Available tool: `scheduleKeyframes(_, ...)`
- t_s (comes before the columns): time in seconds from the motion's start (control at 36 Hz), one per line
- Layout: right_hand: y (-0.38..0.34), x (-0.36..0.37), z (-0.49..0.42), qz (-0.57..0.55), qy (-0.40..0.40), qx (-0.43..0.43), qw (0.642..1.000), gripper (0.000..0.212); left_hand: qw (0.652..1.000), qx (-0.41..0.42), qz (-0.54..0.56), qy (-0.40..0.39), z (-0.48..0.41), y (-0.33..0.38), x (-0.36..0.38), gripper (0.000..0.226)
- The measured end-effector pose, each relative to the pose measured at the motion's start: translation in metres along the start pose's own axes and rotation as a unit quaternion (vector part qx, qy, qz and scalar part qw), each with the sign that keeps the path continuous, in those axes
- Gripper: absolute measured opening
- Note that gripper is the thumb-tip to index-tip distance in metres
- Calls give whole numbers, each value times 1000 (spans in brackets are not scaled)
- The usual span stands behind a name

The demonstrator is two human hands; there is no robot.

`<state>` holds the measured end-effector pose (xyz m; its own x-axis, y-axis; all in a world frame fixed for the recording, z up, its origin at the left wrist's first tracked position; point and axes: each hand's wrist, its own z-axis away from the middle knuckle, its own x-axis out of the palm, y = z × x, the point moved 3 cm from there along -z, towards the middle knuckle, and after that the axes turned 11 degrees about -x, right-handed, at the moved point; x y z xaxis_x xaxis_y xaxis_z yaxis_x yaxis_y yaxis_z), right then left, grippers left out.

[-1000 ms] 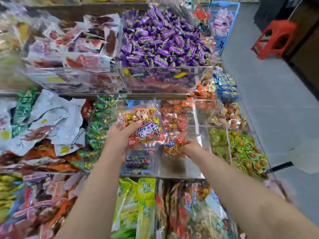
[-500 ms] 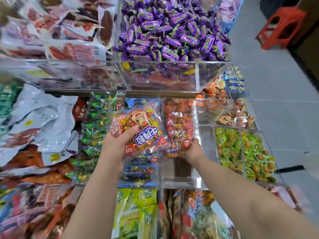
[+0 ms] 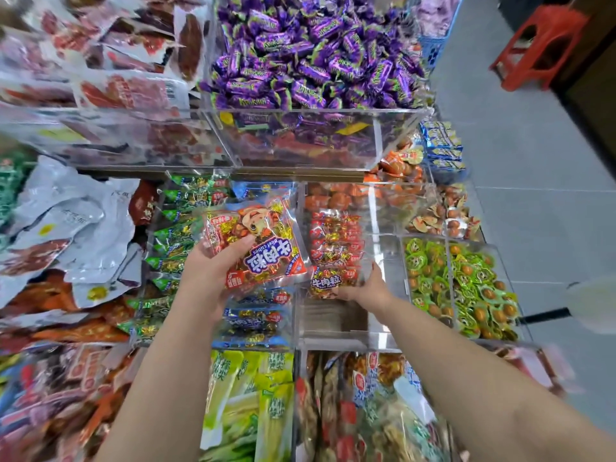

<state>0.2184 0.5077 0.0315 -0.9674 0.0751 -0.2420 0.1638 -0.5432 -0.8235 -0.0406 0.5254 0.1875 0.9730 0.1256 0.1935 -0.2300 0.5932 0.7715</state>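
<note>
Now one red plastic beef-cube packet point(image 3: 335, 248) has been shelved by the gripping right hand point(image 3: 370, 290); its twin point(image 3: 263, 248) is gripped, waiting, by the left hand point(image 3: 203, 275).

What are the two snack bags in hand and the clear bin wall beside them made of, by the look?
Left bag and right bag: thin glossy plastic film, partly clear; wrapped pieces show through, with crinkles and glare. Bin wall: rigid clear plastic, probably acrylic; see-through, with bright straight edges.

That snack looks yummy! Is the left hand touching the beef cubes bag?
Touching. The head view shows the left hand gripping the beef cubes bag, its thumb pressed across the front.
</note>
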Motion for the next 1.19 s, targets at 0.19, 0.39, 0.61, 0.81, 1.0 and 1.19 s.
scheduleKeyframes(0.19, -70, -22, 60, -107, 127, -153, 974, 14, 997, 12, -55, -60, 1, -7, 18, 50)
scheduleKeyframes(0.39, -115, 0, 108, -86, -146, -172, 970, 46, 984, 22, -157, -77, 9, -15, 46, 68)
scheduleKeyframes(0.61, -109, -46, 114, -174, 25, -161, 971, 67, 998, -3, -60, -12, 6, -11, 30, 52)
scheduleKeyframes(0.81, -115, -89, 110, -16, 171, -240, 955, 34, 1000, 14, -13, 23, 4, -4, 0, 6)
scheduleKeyframes(1.0, -122, -41, 93, 377, -11, -270, 886, 35, 1000, 17, -6, 25, 2, -6, -12, 8)
scheduleKeyframes(1.19, -89, 26, 49, 519, -118, -259, 806, 14, 999, 27, 24, 24, 0, -10, -16, 7)
